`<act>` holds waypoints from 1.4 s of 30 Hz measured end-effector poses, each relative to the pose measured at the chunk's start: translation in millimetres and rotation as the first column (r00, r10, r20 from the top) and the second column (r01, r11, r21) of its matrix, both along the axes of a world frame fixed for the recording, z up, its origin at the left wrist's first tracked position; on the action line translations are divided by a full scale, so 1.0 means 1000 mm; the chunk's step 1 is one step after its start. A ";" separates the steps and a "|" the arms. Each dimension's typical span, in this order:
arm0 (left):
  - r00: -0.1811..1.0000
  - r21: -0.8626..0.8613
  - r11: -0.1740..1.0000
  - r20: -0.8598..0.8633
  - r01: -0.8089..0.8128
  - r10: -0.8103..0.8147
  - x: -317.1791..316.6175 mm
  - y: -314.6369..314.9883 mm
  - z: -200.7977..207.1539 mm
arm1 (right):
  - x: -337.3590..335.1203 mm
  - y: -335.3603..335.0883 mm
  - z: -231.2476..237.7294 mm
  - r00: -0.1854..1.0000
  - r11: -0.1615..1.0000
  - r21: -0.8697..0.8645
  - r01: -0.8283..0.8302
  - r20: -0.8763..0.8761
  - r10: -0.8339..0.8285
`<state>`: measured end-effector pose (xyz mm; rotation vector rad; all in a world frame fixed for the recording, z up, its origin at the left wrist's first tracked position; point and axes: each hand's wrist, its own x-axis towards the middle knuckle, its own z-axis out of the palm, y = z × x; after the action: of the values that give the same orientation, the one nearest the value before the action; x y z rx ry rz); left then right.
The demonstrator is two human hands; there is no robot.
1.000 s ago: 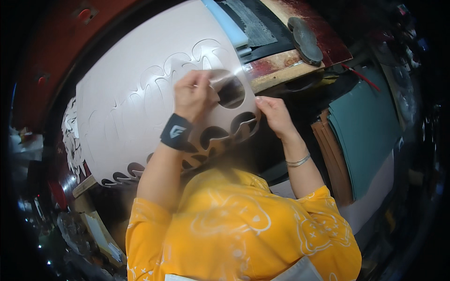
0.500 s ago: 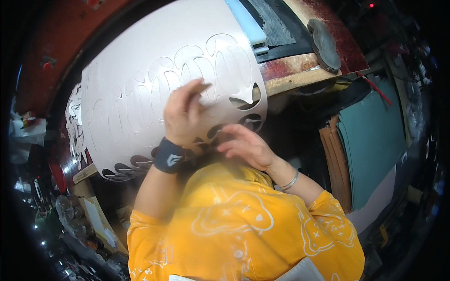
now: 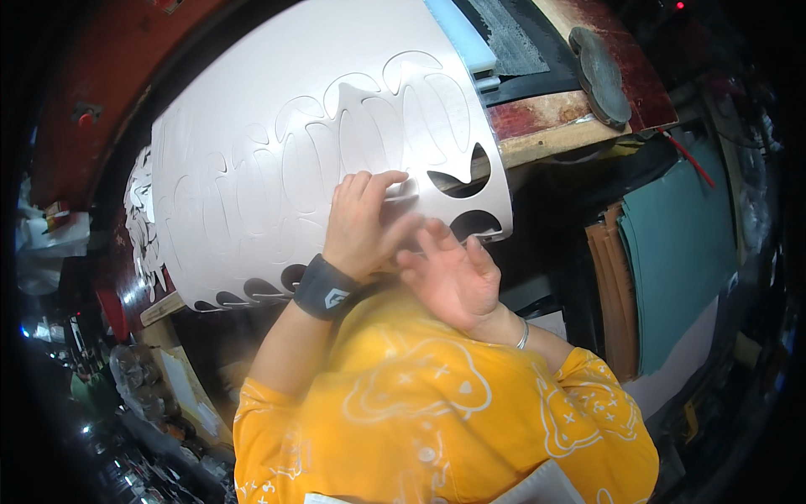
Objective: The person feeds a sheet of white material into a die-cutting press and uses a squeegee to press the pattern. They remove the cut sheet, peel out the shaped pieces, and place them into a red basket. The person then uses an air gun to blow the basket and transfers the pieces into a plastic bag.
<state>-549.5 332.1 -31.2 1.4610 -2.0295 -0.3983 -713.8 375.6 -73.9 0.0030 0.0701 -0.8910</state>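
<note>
A large pale sheet (image 3: 227,109), scored with rows of curved shapes, bends down over the table's near edge. Dark gaps show along its near side where shapes are out of it. My left hand (image 3: 361,223), with a black wristband, rests over the sheet, its fingers bent round a small pale cut-out piece (image 3: 403,191). The thumb is smeared by motion. Just right of it, my right hand (image 3: 457,286) is held palm up in front of the sheet's lower edge. Its fingers are spread and slightly curled, and I see nothing in them.
A grey shoe-sole-shaped block (image 3: 600,80) lies on the table's right corner near a light-blue slab (image 3: 466,38) and black sheeting. Stacked green sheets (image 3: 680,260) and brown boards (image 3: 606,290) stand at right. Pale scraps (image 3: 141,223) are piled at left.
My left hand has moved right and a little down across the sheet. My right hand has turned palm up and opened. The sheet appears shifted slightly right in view.
</note>
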 end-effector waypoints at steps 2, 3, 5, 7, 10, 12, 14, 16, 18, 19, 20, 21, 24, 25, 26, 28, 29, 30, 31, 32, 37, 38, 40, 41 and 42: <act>1.000 -0.017 1.000 -0.004 -0.014 0.014 0.001 -0.001 0.000 | 0.006 -0.003 -0.003 1.000 1.000 0.007 -0.003 0.027 0.003; 1.000 -0.004 1.000 0.019 0.020 -0.019 0.002 -0.001 -0.001 | 0.008 -0.006 -0.007 0.993 1.000 -0.027 0.000 0.118 0.004; 0.998 0.017 1.000 -0.056 -0.001 0.002 0.003 -0.002 -0.004 | 0.013 -0.012 -0.017 0.968 0.999 -0.050 -0.017 0.251 0.029; 0.993 -0.008 1.000 -0.117 -0.004 0.003 0.005 -0.004 -0.006 | 0.014 -0.015 -0.026 0.981 0.997 -0.065 -0.040 0.185 0.052; 0.996 -0.027 0.999 -0.081 0.038 -0.040 0.011 -0.010 -0.007 | 0.010 -0.015 -0.031 0.995 0.994 -0.110 -0.029 0.094 0.039; 0.765 0.316 0.939 -0.568 -0.138 0.303 0.017 -0.017 -0.005 | 0.005 -0.012 -0.026 0.998 1.000 -0.023 0.004 -0.066 -0.005; 0.490 0.432 0.901 -0.776 -0.047 0.397 0.027 -0.018 -0.002 | 0.000 -0.010 -0.014 0.981 0.999 -0.027 0.036 -0.190 -0.041; 0.285 0.368 0.930 -0.889 -0.019 0.358 0.036 -0.016 -0.002 | -0.003 -0.008 0.001 0.884 0.994 -0.106 0.006 -0.465 -0.055; 0.044 0.271 0.961 -0.962 0.057 0.268 0.042 -0.014 -0.006 | -0.002 -0.007 0.013 0.824 0.941 -0.327 -0.086 -0.555 -0.117; 0.007 0.316 0.948 -0.949 0.036 0.316 0.044 -0.013 -0.009 | -0.001 -0.008 0.018 0.695 0.882 -0.441 -0.169 -0.687 -0.211; -0.044 0.215 0.973 -0.975 0.085 0.219 0.045 -0.013 -0.011 | 0.000 -0.009 0.020 0.571 0.783 -0.563 -0.265 -0.746 -0.343; -0.029 0.310 0.950 -0.950 0.041 0.311 0.045 -0.015 -0.012 | 0.002 -0.010 0.021 0.417 0.736 -0.598 -0.316 -0.785 -0.458; -0.054 0.423 0.902 -0.906 -0.081 0.420 0.059 -0.023 0.001 | 0.004 -0.008 0.016 0.014 0.635 -0.613 -0.470 -0.725 -0.689; -0.158 0.551 0.824 -0.832 -0.131 0.532 0.069 -0.026 0.010 | 0.004 -0.004 0.014 -0.081 0.643 -0.594 -0.483 -0.702 -0.708; -0.315 0.562 0.782 -0.819 -0.269 0.480 0.092 -0.032 0.026 | 0.002 -0.002 0.012 -0.153 0.679 -0.484 -0.552 -0.742 -0.653; -0.377 0.555 0.657 -0.831 -0.509 0.410 0.134 -0.028 0.054 | -0.002 0.006 0.012 -0.338 0.745 -0.217 -0.630 -0.788 -0.515; -0.197 0.406 0.689 -0.910 -0.601 0.365 0.146 -0.020 0.059 | -0.004 0.011 0.014 -0.350 0.701 -0.216 -0.680 -0.744 -0.570; 0.018 0.269 0.733 -0.933 -0.624 0.358 0.158 -0.013 0.060 | -0.003 0.014 0.016 -0.241 0.683 -0.329 -0.652 -0.765 -0.598; 0.249 0.132 0.793 -0.908 -0.595 0.337 0.160 -0.007 0.054 | -0.001 0.016 0.019 -0.162 0.691 -0.377 -0.616 -0.798 -0.581; 0.379 0.075 0.813 -0.857 -0.578 0.349 0.158 0.000 0.043 | 0.003 0.017 0.022 -0.101 0.706 -0.376 -0.600 -0.840 -0.533; 0.977 -0.165 0.982 -0.206 -0.089 0.054 0.115 0.015 -0.008 | 0.054 0.006 0.017 0.616 0.906 -0.126 -0.403 -0.769 0.168; 0.995 -0.103 0.995 -0.100 -0.009 -0.001 0.108 0.016 -0.011 | 0.068 0.006 0.012 0.768 0.961 -0.020 -0.275 -0.606 0.207; 0.997 -0.153 0.985 0.014 0.077 -0.076 0.101 0.017 -0.011 | 0.085 0.009 0.004 0.927 0.979 0.143 -0.147 -0.326 0.187; 0.990 -0.161 0.979 0.080 0.125 -0.113 0.100 0.017 -0.009 | 0.090 0.011 0.000 0.957 0.977 0.164 -0.137 -0.233 0.173; 0.991 -0.160 0.980 0.084 0.120 -0.108 0.099 0.017 -0.007 | 0.094 0.015 -0.004 0.982 0.979 0.135 -0.152 -0.092 0.165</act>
<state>-450.1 349.6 -37.8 1.2806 -2.1570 -0.2186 -619.9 390.2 -77.4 0.0696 0.2202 -0.7251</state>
